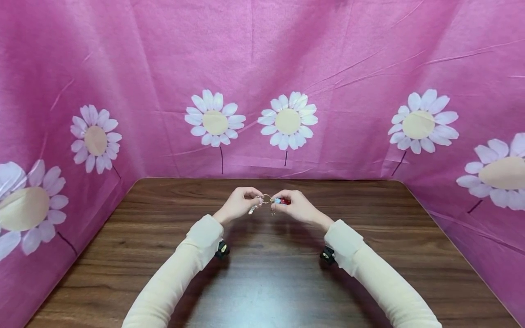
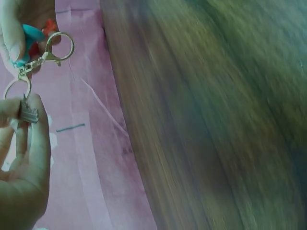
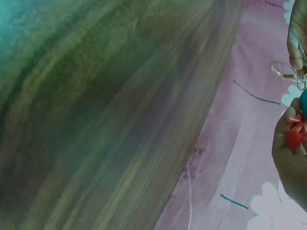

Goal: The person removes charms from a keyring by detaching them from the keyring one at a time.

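Both hands are raised over the table with a keychain between them. My left hand [image 1: 239, 204] pinches the gold key ring [image 1: 266, 198] at its left side, and a small silver key [image 2: 29, 114] shows at its fingertips. On the other side, my right hand [image 1: 298, 207] holds a red and blue charm [image 1: 283, 201] between thumb and fingers. A gold clasp [image 2: 49, 56] with a wide loop hangs off to the side, between charm and ring in the left wrist view. In the right wrist view, fingers partly hide the charm's red part [image 3: 295, 136].
The dark wood table [image 1: 262, 255] spreads beneath the forearms. A pink cloth [image 1: 246, 59] printed with white daisies stands along the back and both sides. Cream sleeves [image 1: 197, 246] cover the arms, and a small black device [image 1: 222, 250] sits at each wrist.
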`<state>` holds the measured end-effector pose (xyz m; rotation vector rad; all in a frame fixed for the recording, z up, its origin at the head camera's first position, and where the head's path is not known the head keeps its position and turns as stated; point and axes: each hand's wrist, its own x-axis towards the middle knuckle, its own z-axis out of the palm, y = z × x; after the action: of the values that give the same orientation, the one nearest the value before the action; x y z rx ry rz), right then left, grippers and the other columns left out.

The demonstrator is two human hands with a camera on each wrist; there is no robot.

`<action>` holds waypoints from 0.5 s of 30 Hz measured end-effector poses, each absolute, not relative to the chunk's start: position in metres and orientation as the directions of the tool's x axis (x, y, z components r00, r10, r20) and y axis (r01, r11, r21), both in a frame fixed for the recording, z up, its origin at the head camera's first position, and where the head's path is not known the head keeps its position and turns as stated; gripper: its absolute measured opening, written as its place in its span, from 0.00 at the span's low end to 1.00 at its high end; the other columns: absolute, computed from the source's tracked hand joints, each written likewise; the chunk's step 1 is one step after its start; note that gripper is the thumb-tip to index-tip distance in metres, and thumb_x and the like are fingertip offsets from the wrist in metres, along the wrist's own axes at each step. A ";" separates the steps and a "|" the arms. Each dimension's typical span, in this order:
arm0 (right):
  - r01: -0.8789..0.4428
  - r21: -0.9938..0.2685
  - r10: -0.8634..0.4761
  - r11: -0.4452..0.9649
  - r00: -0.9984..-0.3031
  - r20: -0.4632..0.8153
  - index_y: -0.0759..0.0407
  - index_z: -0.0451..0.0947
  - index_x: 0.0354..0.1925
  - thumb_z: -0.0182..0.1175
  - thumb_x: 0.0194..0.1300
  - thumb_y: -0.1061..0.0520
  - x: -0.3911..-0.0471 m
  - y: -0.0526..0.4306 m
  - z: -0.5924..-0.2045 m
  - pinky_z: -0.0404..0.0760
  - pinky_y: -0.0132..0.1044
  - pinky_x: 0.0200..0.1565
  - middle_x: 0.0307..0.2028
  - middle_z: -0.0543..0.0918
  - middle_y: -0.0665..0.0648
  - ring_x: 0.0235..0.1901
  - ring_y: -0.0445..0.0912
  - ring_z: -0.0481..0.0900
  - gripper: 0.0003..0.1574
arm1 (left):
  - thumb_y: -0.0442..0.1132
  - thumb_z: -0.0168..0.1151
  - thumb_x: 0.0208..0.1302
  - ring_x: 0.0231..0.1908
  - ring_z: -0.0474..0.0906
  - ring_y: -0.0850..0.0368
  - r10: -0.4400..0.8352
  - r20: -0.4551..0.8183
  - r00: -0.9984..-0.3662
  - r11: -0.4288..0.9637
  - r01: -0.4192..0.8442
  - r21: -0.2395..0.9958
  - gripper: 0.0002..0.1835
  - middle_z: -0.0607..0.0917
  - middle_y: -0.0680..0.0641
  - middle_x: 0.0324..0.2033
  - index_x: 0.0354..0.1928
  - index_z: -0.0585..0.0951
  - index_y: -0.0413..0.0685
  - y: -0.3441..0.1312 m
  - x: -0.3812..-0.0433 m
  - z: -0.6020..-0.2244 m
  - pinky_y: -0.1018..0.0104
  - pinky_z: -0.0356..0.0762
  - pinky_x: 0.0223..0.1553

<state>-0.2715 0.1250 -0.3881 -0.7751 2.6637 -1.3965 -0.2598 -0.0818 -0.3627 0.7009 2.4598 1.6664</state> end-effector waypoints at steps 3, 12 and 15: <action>-0.414 -0.789 -0.434 0.454 -0.876 0.210 0.59 0.80 0.39 0.62 0.58 0.55 -0.266 0.124 -0.387 0.77 0.31 0.29 0.27 0.83 0.54 0.27 0.46 0.79 0.11 | 0.26 0.54 0.59 0.29 0.80 0.44 0.388 0.199 -0.900 0.308 0.330 0.892 0.09 0.82 0.30 0.30 0.38 0.78 0.26 -0.078 -0.253 -0.358 0.65 0.78 0.31; -0.399 -0.825 -0.362 0.400 -0.896 0.257 0.61 0.81 0.36 0.65 0.55 0.58 -0.260 0.125 -0.396 0.75 0.28 0.26 0.27 0.83 0.59 0.25 0.41 0.76 0.10 | 0.28 0.56 0.59 0.32 0.79 0.45 0.386 0.245 -0.890 0.322 0.378 0.868 0.08 0.83 0.32 0.32 0.38 0.78 0.28 -0.071 -0.241 -0.356 0.74 0.73 0.34; -0.379 -0.843 -0.360 0.382 -0.901 0.242 0.61 0.81 0.37 0.65 0.55 0.58 -0.258 0.124 -0.396 0.76 0.28 0.27 0.27 0.84 0.60 0.25 0.41 0.76 0.10 | 0.29 0.56 0.60 0.32 0.78 0.49 0.377 0.251 -0.892 0.312 0.377 0.872 0.08 0.83 0.34 0.32 0.38 0.78 0.29 -0.069 -0.250 -0.369 0.74 0.72 0.32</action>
<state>-0.2580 0.1242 -0.3961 -0.7028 2.6274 -1.6099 -0.2502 -0.0692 -0.3694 0.7311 2.5444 1.6916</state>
